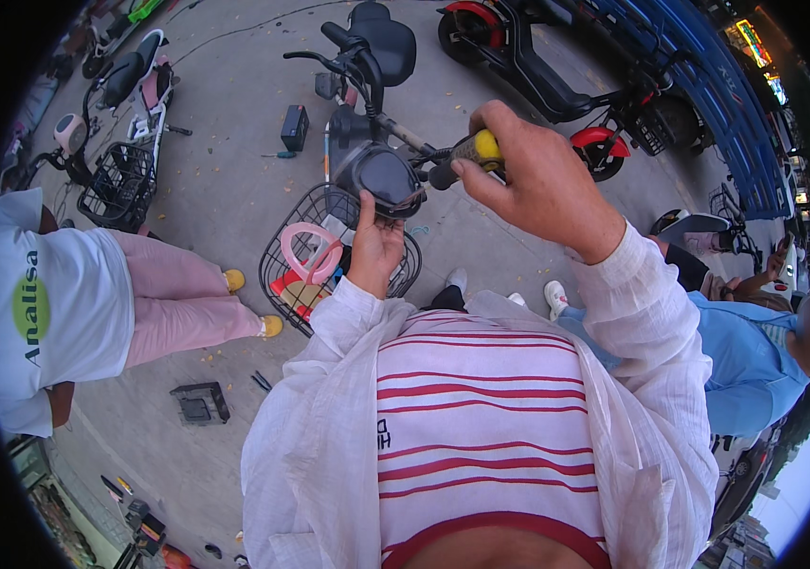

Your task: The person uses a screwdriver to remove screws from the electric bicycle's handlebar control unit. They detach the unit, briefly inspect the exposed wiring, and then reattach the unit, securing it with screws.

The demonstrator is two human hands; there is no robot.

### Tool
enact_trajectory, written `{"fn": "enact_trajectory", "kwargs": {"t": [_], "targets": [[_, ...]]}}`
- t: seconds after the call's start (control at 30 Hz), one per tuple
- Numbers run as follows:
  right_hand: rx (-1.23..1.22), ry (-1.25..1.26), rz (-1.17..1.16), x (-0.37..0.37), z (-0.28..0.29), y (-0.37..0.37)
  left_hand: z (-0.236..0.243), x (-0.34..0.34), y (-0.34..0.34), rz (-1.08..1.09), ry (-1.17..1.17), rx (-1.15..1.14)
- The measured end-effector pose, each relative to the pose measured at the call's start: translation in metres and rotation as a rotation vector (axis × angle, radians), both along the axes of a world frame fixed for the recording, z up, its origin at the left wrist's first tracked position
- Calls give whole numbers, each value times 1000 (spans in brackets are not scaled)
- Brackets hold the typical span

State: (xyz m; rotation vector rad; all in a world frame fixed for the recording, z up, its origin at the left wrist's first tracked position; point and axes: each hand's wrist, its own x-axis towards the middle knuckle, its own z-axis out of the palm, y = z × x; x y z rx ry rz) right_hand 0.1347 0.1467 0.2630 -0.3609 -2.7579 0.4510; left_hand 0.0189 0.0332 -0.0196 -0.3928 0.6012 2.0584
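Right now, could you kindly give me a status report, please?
Right hand gripping yellow-ended tool. Left hand against dark front housing, at its lower edge. Possible obstacle: wire basket close by left hand, pink ring-shaped item inside.

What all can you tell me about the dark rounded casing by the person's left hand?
The casing is dark and rounded, with a smooth, slightly glossy face that looks like plastic. It appears just above the wire basket in the picture. The left hand is at its lower edge, apparently steadying it, thumb raised. Whether the yellow-ended tool beside it touches it is unclear.
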Motion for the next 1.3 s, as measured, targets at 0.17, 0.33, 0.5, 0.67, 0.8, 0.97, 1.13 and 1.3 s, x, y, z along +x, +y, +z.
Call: {"fn": "enact_trajectory", "kwargs": {"t": [0.17, 0.33, 0.5, 0.67, 0.8, 0.97, 1.13, 1.3], "targets": [[-62, -70, -170, 1, 1, 1, -2, 0, 1, 14, -50, -24], [-54, -30, -23, 5, 1, 5, 1, 1, 2, 22, -30, -21], [-16, -33, 103, 6, 5, 2, 6, 1, -2, -8, -19, -15], [-14, -187, 20, -5, 12, -2, 8, 2, -3, -25, 8, -23], [-10, 56, 201, -5, 2, 5, 8, 3, -2, -44, 7, -18], [-58, -257, 31, -13, 16, -1, 4, 2, -5, -41, 11, -20], [-83, -12, 209, -8, 4, 4, 11, 5, -2, -38, 4, -34], [-188, -152, 259, -7, 10, -1, 2, 3, -8, -47, 14, -29]]}}
